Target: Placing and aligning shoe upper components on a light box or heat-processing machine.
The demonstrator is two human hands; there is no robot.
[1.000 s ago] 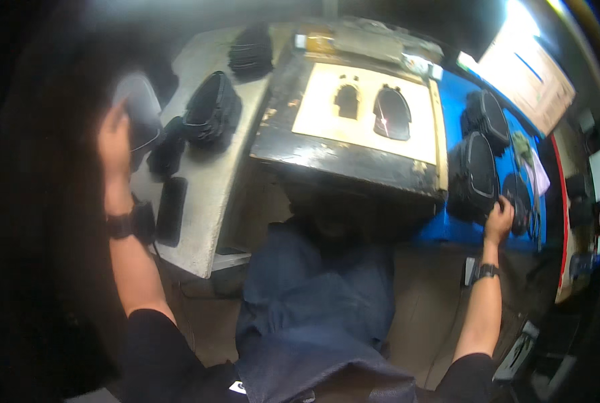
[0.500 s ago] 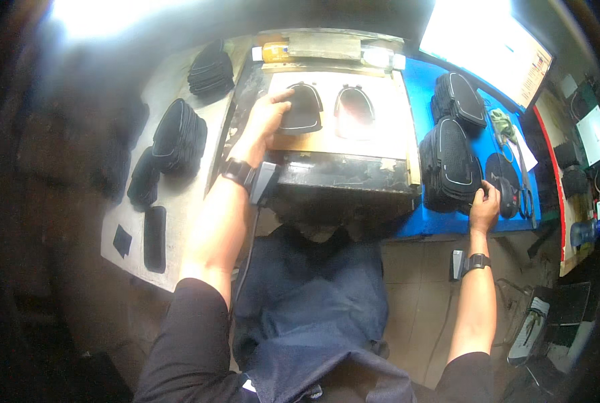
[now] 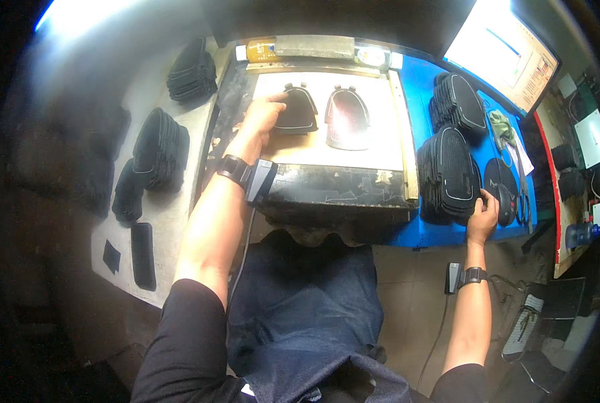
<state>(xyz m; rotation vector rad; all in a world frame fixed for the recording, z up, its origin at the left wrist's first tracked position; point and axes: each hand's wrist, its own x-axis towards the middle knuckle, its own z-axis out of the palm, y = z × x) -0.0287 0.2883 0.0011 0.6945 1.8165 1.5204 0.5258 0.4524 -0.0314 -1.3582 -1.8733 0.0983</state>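
Note:
On a white board, a black rounded panel with a pale outline lies left of a shiny panel-shaped plate. My left hand is at the black panel's left edge, its fingers drawn together on that edge. To the right stands a stack of similar black panels with pale outlines. My right hand is at the stack's near right corner, thumb and forefinger closed at the edge of the panels. Whether it grips one panel or several cannot be made out.
More black stacks stand on the pale left table. A second stack, a dark rounded object and scissors are on the blue surface. A bright screen rises behind. Bottles lie along the board's far edge.
The whole view has shifted slightly. Both hands keep nearly the same places, the left at the black panel's edge and the right at the stack's corner.

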